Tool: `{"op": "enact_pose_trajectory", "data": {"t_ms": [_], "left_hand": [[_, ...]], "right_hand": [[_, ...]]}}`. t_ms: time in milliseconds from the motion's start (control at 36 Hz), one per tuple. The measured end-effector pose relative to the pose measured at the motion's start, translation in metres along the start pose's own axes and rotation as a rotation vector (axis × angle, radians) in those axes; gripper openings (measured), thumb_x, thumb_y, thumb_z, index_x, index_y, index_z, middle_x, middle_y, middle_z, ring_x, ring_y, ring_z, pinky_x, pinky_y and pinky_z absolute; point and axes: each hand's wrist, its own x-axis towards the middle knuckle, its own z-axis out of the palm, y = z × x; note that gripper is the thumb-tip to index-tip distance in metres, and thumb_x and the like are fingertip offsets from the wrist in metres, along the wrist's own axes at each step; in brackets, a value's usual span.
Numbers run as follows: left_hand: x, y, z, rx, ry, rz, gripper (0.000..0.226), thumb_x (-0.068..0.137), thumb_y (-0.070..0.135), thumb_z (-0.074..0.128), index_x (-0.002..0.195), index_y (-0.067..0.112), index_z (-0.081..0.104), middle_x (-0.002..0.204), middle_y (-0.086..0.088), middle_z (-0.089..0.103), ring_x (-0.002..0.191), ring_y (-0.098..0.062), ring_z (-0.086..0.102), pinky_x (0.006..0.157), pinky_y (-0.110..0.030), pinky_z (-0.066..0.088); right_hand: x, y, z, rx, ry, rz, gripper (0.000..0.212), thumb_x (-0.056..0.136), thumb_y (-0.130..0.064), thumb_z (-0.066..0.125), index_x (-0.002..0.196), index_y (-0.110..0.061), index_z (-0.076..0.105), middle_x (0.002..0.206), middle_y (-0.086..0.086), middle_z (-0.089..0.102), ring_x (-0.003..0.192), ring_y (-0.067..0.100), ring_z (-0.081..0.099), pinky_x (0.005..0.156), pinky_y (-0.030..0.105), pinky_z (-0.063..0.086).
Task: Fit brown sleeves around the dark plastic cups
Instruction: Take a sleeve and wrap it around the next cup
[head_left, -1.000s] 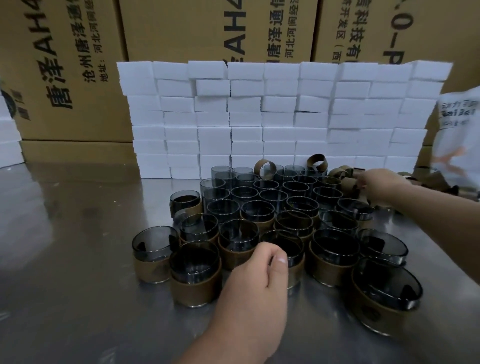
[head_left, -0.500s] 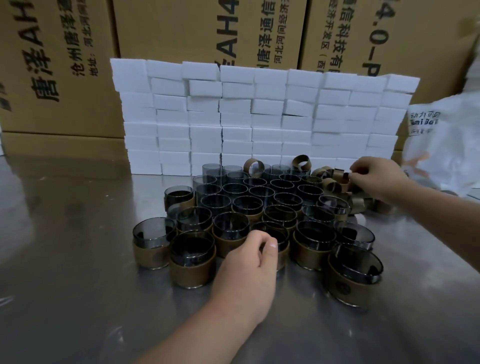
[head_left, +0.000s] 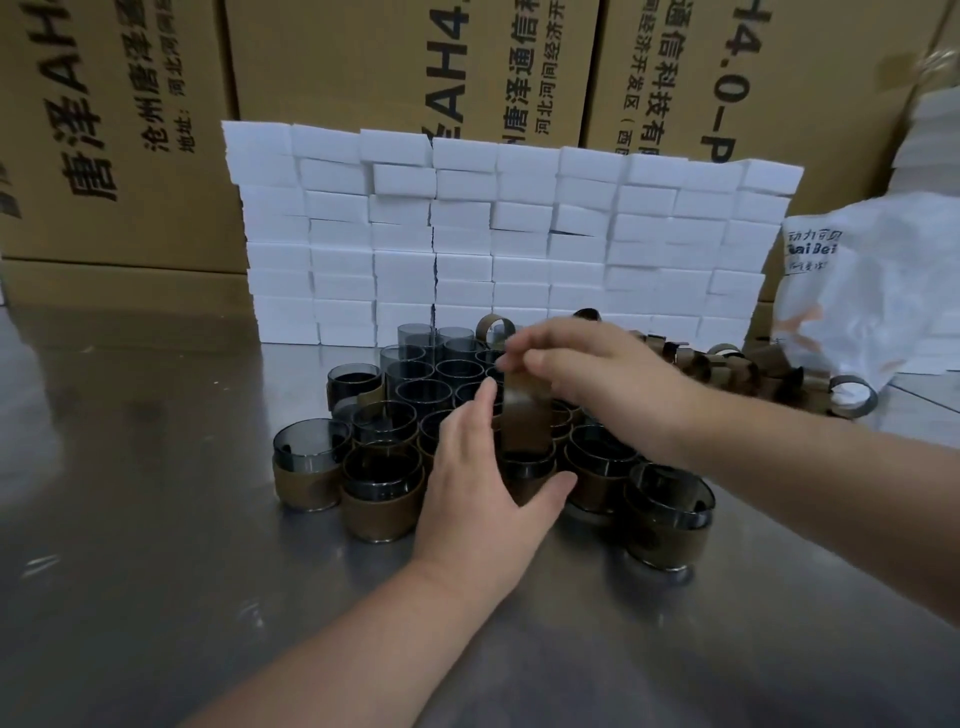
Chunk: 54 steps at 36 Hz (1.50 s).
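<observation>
The right hand (head_left: 597, 374) pinches a brown sleeve (head_left: 525, 415) by its top, so that it hangs just above a dark cup (head_left: 527, 467). The left hand (head_left: 483, 478) braces that cup with spread, straight fingers. The fitting step is under way. Next, the sleeve probably needs lowering squarely over the rim.

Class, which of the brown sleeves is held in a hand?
The brown sleeve hanging from the right hand above the dark plastic cups; the others wrap cups or lie loose.

Blurred sleeve (head_left: 527, 415), seemingly pinched, above cups (head_left: 384, 467)
</observation>
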Motion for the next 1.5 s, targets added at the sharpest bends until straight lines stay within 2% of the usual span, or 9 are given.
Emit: {"op": "enact_pose_trajectory", "data": {"t_ms": [139, 250, 333, 500, 611, 972, 1194, 1389, 1500], "left_hand": [[0.002, 0.0, -0.003, -0.066, 0.068, -0.045, 0.061, 0.069, 0.052, 0.057, 0.124, 0.03, 0.045, 0.108, 0.017, 0.046, 0.104, -0.011, 0.051, 0.091, -0.03, 0.043], [0.001, 0.0, -0.004, -0.05, 0.051, -0.064, 0.043, 0.069, 0.057, 0.05, 0.103, 0.031, 0.05, 0.095, 0.011, 0.054, 0.089, -0.015, 0.055, 0.083, -0.039, 0.048], [0.001, -0.001, -0.003, -0.046, 0.049, -0.088, 0.039, 0.069, 0.058, 0.048, 0.102, 0.037, 0.045, 0.093, 0.016, 0.053, 0.09, -0.013, 0.055, 0.083, -0.036, 0.048], [0.001, -0.001, -0.003, -0.029, 0.034, -0.116, 0.061, 0.07, 0.061, 0.044, 0.122, 0.03, 0.041, 0.1, 0.011, 0.054, 0.099, -0.017, 0.053, 0.088, -0.039, 0.047], [0.001, -0.001, -0.003, -0.041, 0.011, -0.114, 0.055, 0.072, 0.059, 0.046, 0.119, 0.03, 0.041, 0.099, 0.011, 0.053, 0.095, -0.013, 0.053, 0.086, -0.033, 0.046], [0.001, -0.005, -0.001, -0.071, -0.006, -0.114, 0.041, 0.07, 0.06, 0.043, 0.104, 0.04, 0.035, 0.097, 0.014, 0.052, 0.09, -0.007, 0.052, 0.078, -0.023, 0.042], [0.001, -0.005, -0.001, -0.092, 0.004, -0.108, 0.055, 0.072, 0.058, 0.043, 0.12, 0.031, 0.039, 0.102, 0.01, 0.054, 0.093, -0.009, 0.053, 0.081, -0.025, 0.043], [-0.001, -0.003, -0.002, -0.11, 0.046, -0.029, 0.045, 0.093, 0.039, 0.028, 0.132, 0.021, 0.04, 0.108, 0.007, 0.056, 0.104, -0.015, 0.054, 0.089, -0.027, 0.04], [-0.002, 0.0, -0.004, -0.187, 0.085, 0.019, 0.033, 0.087, 0.045, 0.028, 0.113, 0.041, 0.048, 0.089, 0.014, 0.062, 0.095, -0.014, 0.058, 0.09, -0.032, 0.044]], "right_hand": [[-0.012, 0.01, 0.003, 0.164, -0.106, 0.066, 0.028, 0.073, -0.038, 0.053, 0.098, -0.032, 0.065, 0.109, -0.009, 0.067, 0.104, 0.002, 0.061, 0.086, 0.02, 0.049], [-0.006, 0.036, -0.042, -0.206, 0.315, 0.087, 0.017, 0.085, -0.044, 0.055, 0.091, -0.036, 0.069, 0.081, -0.021, 0.069, 0.073, -0.006, 0.062, 0.063, 0.015, 0.046], [0.0, 0.072, -0.082, -0.413, 0.518, 0.277, 0.018, 0.091, -0.023, 0.051, 0.098, -0.022, 0.068, 0.076, -0.01, 0.065, 0.07, 0.015, 0.062, 0.061, 0.029, 0.051], [0.001, 0.105, -0.095, -0.695, 0.237, 0.389, 0.038, 0.09, -0.005, 0.041, 0.108, -0.027, 0.068, 0.099, -0.003, 0.066, 0.074, 0.012, 0.058, 0.061, 0.022, 0.047], [0.009, 0.102, -0.079, -0.794, -0.102, 0.413, 0.031, 0.093, -0.014, 0.046, 0.112, -0.03, 0.065, 0.123, -0.004, 0.058, 0.109, 0.018, 0.056, 0.097, 0.033, 0.045], [0.028, 0.101, -0.063, -0.891, -0.154, 0.416, 0.018, 0.096, -0.03, 0.046, 0.083, -0.026, 0.058, 0.084, -0.007, 0.059, 0.082, 0.012, 0.054, 0.072, 0.028, 0.042], [0.024, 0.091, -0.064, -0.722, 0.315, 0.187, 0.034, 0.098, -0.021, 0.035, 0.066, -0.01, 0.041, 0.063, 0.003, 0.042, 0.055, 0.019, 0.041, 0.049, 0.031, 0.03], [-0.003, 0.047, -0.032, -0.307, 0.863, 0.092, 0.031, 0.1, -0.028, 0.028, 0.079, -0.016, 0.047, 0.073, -0.007, 0.047, 0.066, 0.006, 0.043, 0.062, 0.029, 0.026], [-0.026, 0.033, 0.001, -0.063, 1.007, 0.127, 0.036, 0.099, -0.032, 0.029, 0.068, -0.021, 0.042, 0.07, -0.007, 0.046, 0.064, 0.004, 0.042, 0.058, 0.027, 0.028]]}}
